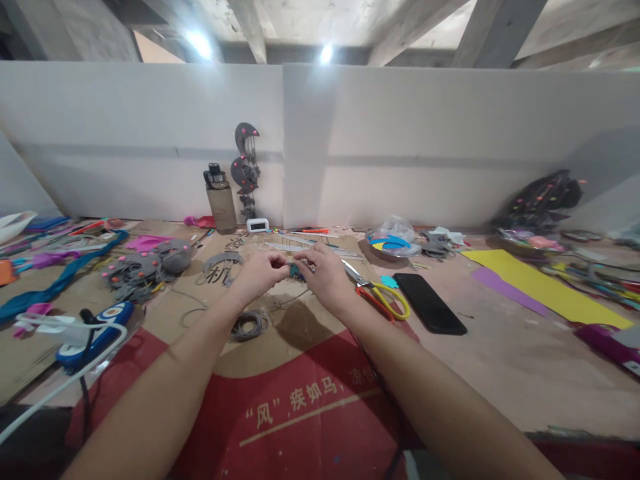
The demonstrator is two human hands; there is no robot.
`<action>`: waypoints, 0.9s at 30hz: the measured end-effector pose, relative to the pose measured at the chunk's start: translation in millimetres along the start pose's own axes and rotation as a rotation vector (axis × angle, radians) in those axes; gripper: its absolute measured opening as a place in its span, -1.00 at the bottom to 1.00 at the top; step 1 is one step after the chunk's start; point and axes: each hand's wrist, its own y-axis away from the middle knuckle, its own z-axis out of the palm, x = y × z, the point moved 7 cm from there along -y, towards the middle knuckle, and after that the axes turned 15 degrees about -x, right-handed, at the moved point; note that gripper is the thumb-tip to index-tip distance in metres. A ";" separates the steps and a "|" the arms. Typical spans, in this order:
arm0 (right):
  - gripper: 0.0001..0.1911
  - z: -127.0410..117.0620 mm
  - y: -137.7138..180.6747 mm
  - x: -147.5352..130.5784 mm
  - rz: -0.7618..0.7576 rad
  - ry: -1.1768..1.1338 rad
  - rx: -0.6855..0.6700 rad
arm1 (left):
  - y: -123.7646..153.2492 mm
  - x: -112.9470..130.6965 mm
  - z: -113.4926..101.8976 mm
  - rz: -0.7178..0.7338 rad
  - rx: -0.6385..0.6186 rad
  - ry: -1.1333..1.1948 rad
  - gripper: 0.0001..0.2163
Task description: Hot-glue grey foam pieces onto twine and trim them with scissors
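Observation:
My left hand (257,273) is closed in a pinch above the cardboard; what sits between its fingertips is too small to make out. Facing it, almost touching, my right hand (320,272) pinches a small dark teal piece (295,271), partly hidden by the fingers. Below the hands lies a coil of grey cord (250,325), with a loose strand of cord (290,301) running up toward the right hand. A grey curved cut piece (225,259) lies beyond the left wrist. Scissors with orange and yellow handles (403,303) rest beside the right forearm.
A black phone (430,303) and yellow sheet (545,283) lie to the right. A bottle (221,203), white digital clock (257,225) and plastic-covered bowl (393,248) stand behind. Grey pinned pieces (150,267) and a power strip with white cable (95,337) are left.

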 end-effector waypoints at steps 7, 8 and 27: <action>-0.90 2.7 -4.9 6.2 0.133 -0.047 -0.105 | -2.6 4.5 0.4 0.084 -0.004 -0.092 -0.91; -0.90 2.9 -5.2 7.7 0.148 -0.057 -0.110 | -2.8 4.2 1.0 0.086 -0.010 -0.086 -0.91; -0.89 12.0 -5.4 17.8 0.177 -0.169 -0.141 | -2.7 -2.9 2.4 0.024 0.022 0.014 -0.89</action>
